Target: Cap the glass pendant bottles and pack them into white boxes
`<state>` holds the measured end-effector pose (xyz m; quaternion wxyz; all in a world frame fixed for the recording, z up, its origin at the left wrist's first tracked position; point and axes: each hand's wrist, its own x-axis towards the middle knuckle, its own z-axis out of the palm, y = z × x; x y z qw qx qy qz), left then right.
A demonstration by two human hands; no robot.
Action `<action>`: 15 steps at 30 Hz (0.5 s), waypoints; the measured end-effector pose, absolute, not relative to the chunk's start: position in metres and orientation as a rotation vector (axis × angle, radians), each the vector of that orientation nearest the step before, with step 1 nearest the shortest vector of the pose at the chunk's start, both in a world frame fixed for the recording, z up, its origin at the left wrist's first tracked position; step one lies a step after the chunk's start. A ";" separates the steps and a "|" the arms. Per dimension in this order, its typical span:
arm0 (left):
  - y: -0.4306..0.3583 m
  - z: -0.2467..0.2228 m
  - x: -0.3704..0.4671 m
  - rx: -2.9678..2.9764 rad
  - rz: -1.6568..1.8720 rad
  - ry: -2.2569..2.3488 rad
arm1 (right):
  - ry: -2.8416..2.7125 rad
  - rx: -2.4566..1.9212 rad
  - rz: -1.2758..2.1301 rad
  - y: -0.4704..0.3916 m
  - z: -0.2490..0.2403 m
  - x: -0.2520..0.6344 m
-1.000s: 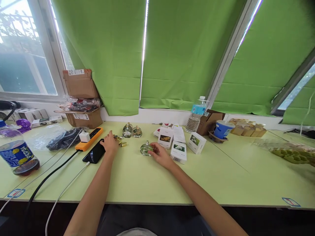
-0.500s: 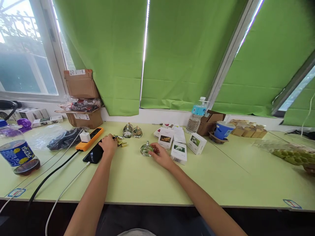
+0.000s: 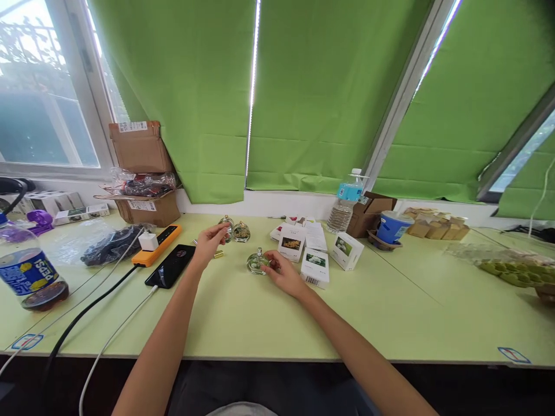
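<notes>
A small round glass perfume bottle (image 3: 255, 264) with a bare spray neck stands upright on the table, and the fingers of my right hand (image 3: 282, 274) grip it from the right side. My left hand (image 3: 210, 245) is raised with thumb and fingers pinched together; what is between them is too small to make out. Behind its fingertips stands a decorated perfume bottle (image 3: 225, 219), mostly covered by the hand. Another decorated bottle (image 3: 241, 232) stands beside it. Small gold tubes (image 3: 218, 254) lie under and next to my left hand, partly hidden.
White printed boxes (image 3: 315, 267) and a leaflet lie to the right of the bottle. A black phone (image 3: 174, 267), an orange power strip (image 3: 162, 242) and a Pepsi bottle (image 3: 28, 268) are on the left. A water bottle (image 3: 344, 208) and a blue tub (image 3: 391, 229) stand at back right.
My left hand has lifted off the gold tubes beside the phone and moved right and up, its fingers pinched. My right hand stays on the perfume bottle.
</notes>
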<state>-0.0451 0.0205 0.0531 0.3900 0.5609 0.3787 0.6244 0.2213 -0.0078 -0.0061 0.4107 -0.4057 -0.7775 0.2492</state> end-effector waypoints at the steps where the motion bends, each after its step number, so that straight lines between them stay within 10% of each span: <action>1: 0.019 0.052 -0.040 1.434 1.549 0.918 | -1.957 -1.022 0.623 -0.008 -0.006 0.221; 15: 0.004 0.053 -0.013 1.499 1.161 0.618 | -1.958 -1.015 0.607 -0.010 -0.003 0.220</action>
